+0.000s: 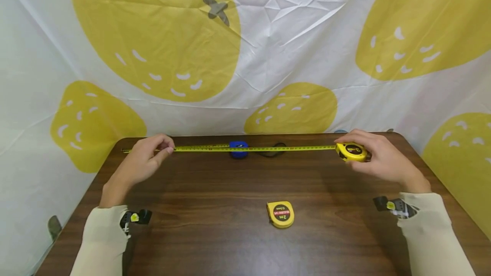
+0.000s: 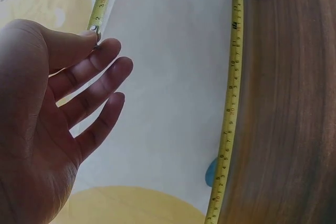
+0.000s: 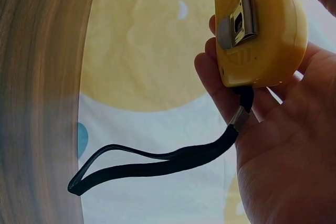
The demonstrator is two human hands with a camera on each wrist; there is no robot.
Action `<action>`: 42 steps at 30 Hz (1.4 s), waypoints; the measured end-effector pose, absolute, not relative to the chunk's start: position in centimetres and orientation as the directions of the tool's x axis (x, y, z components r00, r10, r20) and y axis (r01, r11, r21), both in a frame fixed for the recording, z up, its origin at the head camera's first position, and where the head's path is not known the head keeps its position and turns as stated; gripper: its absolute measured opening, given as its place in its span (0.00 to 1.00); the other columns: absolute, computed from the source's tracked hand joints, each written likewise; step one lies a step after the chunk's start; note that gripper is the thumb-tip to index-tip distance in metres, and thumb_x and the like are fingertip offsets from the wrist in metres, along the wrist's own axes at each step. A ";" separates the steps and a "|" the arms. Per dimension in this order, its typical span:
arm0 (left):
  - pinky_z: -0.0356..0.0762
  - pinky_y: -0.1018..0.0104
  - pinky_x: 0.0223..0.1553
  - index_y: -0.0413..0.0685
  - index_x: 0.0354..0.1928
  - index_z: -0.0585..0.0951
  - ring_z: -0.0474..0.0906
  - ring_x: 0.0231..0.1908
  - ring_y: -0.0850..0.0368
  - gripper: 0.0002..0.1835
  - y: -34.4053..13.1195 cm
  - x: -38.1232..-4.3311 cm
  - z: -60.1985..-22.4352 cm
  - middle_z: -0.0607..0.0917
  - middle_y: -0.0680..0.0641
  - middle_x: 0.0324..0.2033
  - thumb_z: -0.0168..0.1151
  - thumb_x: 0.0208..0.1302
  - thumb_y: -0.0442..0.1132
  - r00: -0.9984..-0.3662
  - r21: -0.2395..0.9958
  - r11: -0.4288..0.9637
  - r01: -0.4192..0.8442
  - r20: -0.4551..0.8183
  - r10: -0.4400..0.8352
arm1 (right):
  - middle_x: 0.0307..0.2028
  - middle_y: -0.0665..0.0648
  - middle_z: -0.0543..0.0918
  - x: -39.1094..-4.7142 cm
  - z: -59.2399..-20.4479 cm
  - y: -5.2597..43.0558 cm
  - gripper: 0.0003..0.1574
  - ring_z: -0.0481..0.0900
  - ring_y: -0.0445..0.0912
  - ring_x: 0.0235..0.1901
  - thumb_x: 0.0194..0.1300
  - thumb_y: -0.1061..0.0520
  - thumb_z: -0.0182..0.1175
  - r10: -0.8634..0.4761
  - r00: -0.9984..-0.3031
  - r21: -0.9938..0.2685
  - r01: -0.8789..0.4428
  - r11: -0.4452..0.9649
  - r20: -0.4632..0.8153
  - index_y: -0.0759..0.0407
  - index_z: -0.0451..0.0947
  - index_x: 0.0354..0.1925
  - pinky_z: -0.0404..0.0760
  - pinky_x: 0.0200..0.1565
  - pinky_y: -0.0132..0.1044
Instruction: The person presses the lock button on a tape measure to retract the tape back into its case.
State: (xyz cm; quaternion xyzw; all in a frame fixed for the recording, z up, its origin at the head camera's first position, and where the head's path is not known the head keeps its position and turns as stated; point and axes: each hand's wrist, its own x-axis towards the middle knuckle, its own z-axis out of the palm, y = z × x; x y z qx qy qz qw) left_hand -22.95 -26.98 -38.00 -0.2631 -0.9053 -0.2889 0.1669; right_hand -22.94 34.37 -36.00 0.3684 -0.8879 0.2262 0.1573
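Note:
My left hand pinches the metal hook at the end of a yellow tape blade between thumb and index finger; its other fingers are spread loosely. The blade runs straight across to a yellow tape measure, whose case my right hand grips at the right. A metal clip and a black wrist strap show on that case. Behind the stretched blade, a blue tape measure lies near the table's back edge, its own blade drawn out leftward.
A smaller yellow tape measure marked 2m lies on the brown wooden table, nearer the front. Beside the blue one is a dark strap loop. A white cloth printed with yellow fruit hangs behind and at both sides.

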 end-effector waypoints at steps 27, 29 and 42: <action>0.79 0.51 0.43 0.41 0.46 0.84 0.77 0.39 0.54 0.03 -26.9 -22.8 -38.1 0.85 0.51 0.37 0.63 0.81 0.32 -0.794 0.442 0.678 0.587 0.477 0.377 | 0.58 0.51 0.86 -22.6 -35.8 34.6 0.45 0.79 0.40 0.45 0.51 0.71 0.79 -0.577 -0.676 -0.293 -0.728 0.620 0.458 0.51 0.83 0.67 0.75 0.46 0.27; 0.80 0.51 0.42 0.41 0.47 0.85 0.77 0.39 0.55 0.03 -26.9 -22.8 -38.2 0.84 0.52 0.37 0.64 0.81 0.32 -0.789 0.438 0.676 0.593 0.483 0.380 | 0.57 0.50 0.86 -22.6 -35.8 34.6 0.45 0.80 0.40 0.44 0.51 0.71 0.78 -0.580 -0.674 -0.293 -0.730 0.617 0.458 0.51 0.83 0.67 0.75 0.46 0.28; 0.76 0.59 0.41 0.45 0.46 0.85 0.76 0.38 0.56 0.06 -26.7 -23.4 -38.2 0.83 0.53 0.36 0.67 0.76 0.27 -0.753 0.393 0.674 0.626 0.531 0.389 | 0.57 0.47 0.84 -22.8 -35.9 34.6 0.38 0.80 0.39 0.46 0.55 0.74 0.75 -0.619 -0.623 -0.291 -0.777 0.558 0.479 0.47 0.86 0.59 0.77 0.42 0.28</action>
